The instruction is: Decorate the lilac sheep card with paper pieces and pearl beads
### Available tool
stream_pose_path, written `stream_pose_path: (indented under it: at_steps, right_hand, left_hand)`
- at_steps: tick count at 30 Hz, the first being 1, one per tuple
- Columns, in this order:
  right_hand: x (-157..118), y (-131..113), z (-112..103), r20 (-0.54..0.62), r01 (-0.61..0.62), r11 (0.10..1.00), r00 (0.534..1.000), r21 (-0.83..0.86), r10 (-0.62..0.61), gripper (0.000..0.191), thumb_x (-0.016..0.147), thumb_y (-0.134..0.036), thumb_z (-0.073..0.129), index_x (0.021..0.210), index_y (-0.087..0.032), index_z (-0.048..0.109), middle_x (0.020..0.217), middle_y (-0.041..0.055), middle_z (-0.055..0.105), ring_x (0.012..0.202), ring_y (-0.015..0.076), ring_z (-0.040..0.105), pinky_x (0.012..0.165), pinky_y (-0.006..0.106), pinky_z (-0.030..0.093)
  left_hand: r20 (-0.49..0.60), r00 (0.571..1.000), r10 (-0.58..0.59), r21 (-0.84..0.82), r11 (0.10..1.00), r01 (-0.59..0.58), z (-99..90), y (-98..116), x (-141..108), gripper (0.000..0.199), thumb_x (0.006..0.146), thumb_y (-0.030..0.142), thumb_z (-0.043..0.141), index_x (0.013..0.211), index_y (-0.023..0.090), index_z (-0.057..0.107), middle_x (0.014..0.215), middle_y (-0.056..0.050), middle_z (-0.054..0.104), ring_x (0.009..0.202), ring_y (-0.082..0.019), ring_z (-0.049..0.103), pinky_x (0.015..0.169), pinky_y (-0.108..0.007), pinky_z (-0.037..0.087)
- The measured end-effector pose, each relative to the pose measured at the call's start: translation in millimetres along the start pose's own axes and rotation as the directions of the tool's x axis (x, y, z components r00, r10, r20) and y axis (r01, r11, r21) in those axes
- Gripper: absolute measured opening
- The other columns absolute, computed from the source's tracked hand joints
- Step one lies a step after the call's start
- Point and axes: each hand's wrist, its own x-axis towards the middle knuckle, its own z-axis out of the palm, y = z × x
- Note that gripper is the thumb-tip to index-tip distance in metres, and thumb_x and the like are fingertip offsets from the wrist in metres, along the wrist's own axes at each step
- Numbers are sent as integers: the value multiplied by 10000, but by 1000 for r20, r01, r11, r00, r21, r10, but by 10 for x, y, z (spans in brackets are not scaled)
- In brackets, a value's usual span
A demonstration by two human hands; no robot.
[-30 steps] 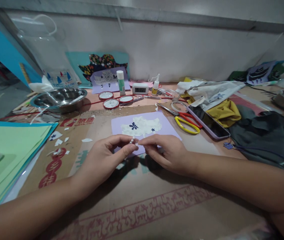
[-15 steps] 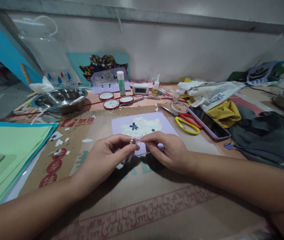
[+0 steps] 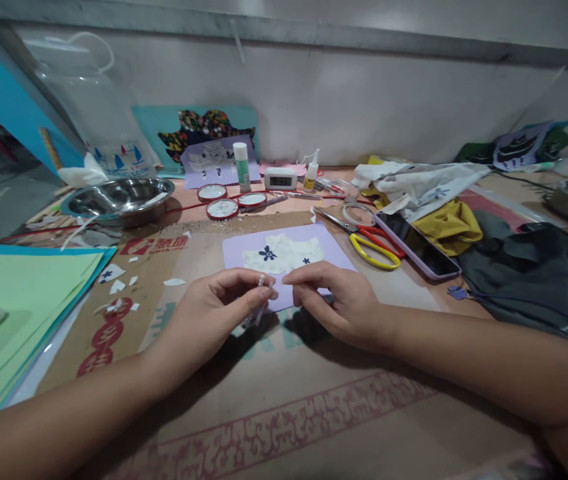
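Note:
Between the thumb and forefinger of my left hand (image 3: 229,297) is a short strand of small white pearl-like beads (image 3: 261,281), with a thin clear strip hanging below. My right hand (image 3: 337,297) is closed in a pinch just to the right, its fingertips a small gap from the left ones. Anything in that pinch is too small to make out. Beneath and beyond both hands lies a lilac sheet (image 3: 237,243) bearing a white fabric cut-out (image 3: 289,250) with dark blue flowers. The hands cover the sheet's near edge.
Scissors (image 3: 374,250) and a phone (image 3: 419,247) lie right, beside crumpled cloths (image 3: 449,227). A glue stick (image 3: 241,167), small glue bottle (image 3: 311,172), digital clock (image 3: 281,179) and red-rimmed lids (image 3: 223,209) stand behind. Left are a metal bowl (image 3: 119,200), coloured paper (image 3: 29,293) and scraps (image 3: 174,281).
My right fingertips have drawn slightly away to the right from the left ones, opening a small gap. The bead strand has shifted a little in my left hand.

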Motion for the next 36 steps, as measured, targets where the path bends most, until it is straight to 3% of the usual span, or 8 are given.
stream_pose_path:
  at_steps: [7, 15, 22, 30, 36]
  right_hand:
    - [-6, -15, -19, 27, 83, 997, 996, -9, -82, 160, 964, -132, 520, 1069, -196, 622, 910, 22, 748, 719, 92, 683, 673, 183, 530]
    - [-4, 14, 20, 13, 15, 999, 1000, -31, -15, 147, 972, -142, 514, 1058, -192, 622, 880, 18, 738, 630, 88, 646, 620, 188, 511]
    - [-16, 50, 28, 70, 34, 999, 997, -26, -32, 159, 962, -126, 523, 1065, -201, 618, 950, 27, 754, 775, 110, 707, 689, 193, 524]
    - [-16, 53, 34, 99, 24, 998, 995, -66, -17, 166, 957, -121, 520, 1056, -192, 634, 928, 21, 771, 757, 115, 717, 684, 192, 519]
    - [-26, 74, 37, 145, 40, 995, 989, -93, -26, 170, 955, -149, 523, 1068, -205, 637, 928, 28, 777, 732, 128, 712, 660, 210, 508]
  left_hand:
    - [-17, 1000, 13, -15, 1000, -13, 9, 15, -2, 155, 775, 373, 720, 829, 235, 764, 843, -30, 770, 768, -201, 685, 676, -299, 561]
    - [-1, 1000, 11, 4, 1000, -11, 0, 32, -26, 137, 783, 352, 720, 821, 232, 774, 801, -6, 763, 740, -173, 669, 704, -270, 549]
    - [14, 1000, -8, -35, 999, 8, -9, 17, -36, 130, 784, 344, 726, 850, 253, 793, 843, -5, 783, 773, -192, 693, 705, -280, 562]
    - [12, 999, 36, -107, 994, -35, -1, -32, 7, 169, 804, 358, 725, 902, 258, 820, 894, -31, 799, 829, -226, 711, 780, -325, 576]
    - [-5, 1000, -30, -145, 989, 29, -7, -52, 12, 251, 778, 439, 772, 923, 239, 818, 902, -50, 795, 814, -215, 704, 751, -307, 574]
